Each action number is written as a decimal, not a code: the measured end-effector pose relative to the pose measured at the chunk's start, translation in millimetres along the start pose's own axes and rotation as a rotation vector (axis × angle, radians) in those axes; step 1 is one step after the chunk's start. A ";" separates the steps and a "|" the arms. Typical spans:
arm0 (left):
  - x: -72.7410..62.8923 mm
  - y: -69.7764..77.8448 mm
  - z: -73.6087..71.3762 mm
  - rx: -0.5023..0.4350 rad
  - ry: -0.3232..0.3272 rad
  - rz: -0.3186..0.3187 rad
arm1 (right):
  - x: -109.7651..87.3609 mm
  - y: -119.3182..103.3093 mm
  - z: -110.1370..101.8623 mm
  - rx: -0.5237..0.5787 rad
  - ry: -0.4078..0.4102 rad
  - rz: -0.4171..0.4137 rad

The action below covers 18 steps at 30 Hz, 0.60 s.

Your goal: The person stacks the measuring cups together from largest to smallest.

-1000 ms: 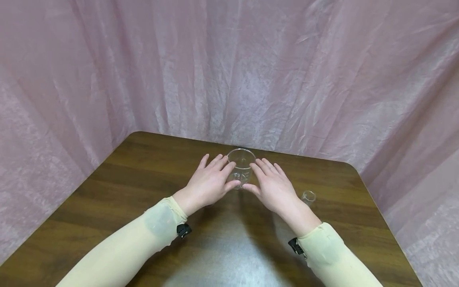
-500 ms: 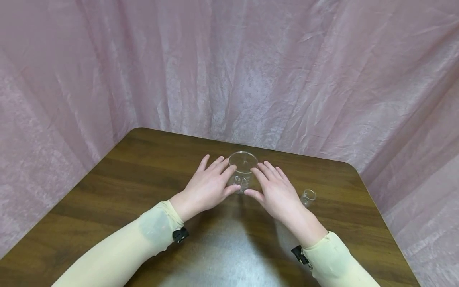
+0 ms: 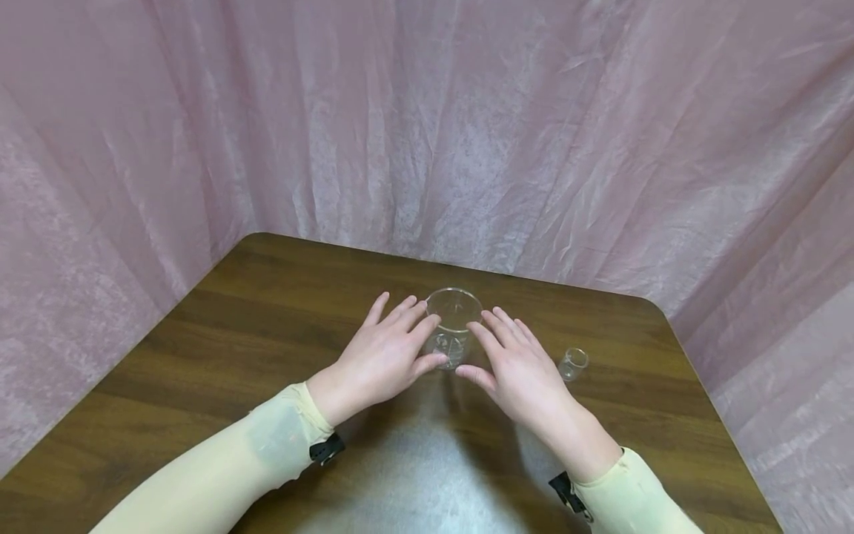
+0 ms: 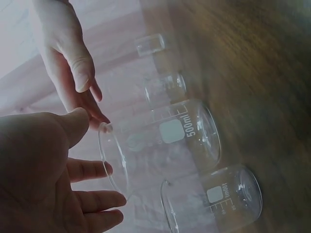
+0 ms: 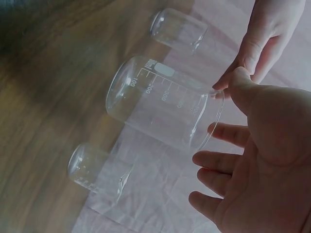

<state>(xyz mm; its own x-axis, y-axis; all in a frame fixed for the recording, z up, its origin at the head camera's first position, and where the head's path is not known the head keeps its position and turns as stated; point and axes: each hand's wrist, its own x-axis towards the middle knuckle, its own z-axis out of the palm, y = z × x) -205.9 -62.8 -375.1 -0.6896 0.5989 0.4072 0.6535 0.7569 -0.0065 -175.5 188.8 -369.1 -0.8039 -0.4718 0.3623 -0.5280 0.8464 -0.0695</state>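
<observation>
A large clear glass beaker (image 3: 452, 343), marked 500ml in the left wrist view, stands upright on the wooden table between the two hands. My left hand (image 3: 375, 357) reaches to its left side, with fairly straight, spread fingertips at the rim. On the opposite side my right hand (image 3: 523, 372) mirrors it, fingers long and lightly bent at the rim. Both thumbs lie on the near side, their tips a little apart in the head view. A 100ml beaker (image 4: 214, 201) stands beside the big one, on the left hand's side; the left hand hides it in the head view.
A tiny glass beaker (image 3: 574, 363) stands right of the right hand. Another small beaker (image 4: 166, 90) appears in the left wrist view between it and the large one. Pink curtains (image 3: 427, 133) hang behind the table's far edge (image 3: 373, 254).
Both hands and the large beaker between them have come nearer to the person, away from the table's far edge. The tiny beaker at the right shows more fully beside the right hand.
</observation>
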 end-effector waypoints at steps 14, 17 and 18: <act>-19.8 6.3 -5.5 -0.028 -0.002 0.042 | -23.7 -9.2 -5.4 0.125 0.004 0.016; -20.5 7.1 -6.2 -0.043 -0.001 0.048 | -27.9 -9.9 -8.8 0.135 0.008 0.028; -20.6 7.5 -6.7 -0.048 0.000 0.050 | -29.3 -10.2 -9.7 0.134 0.009 0.031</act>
<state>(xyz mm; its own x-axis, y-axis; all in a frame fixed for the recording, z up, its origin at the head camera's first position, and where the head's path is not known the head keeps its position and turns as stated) -184.7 -71.3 -377.4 -0.6556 0.6355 0.4078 0.7014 0.7125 0.0172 -144.0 196.4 -370.0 -0.8183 -0.4428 0.3665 -0.5352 0.8196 -0.2046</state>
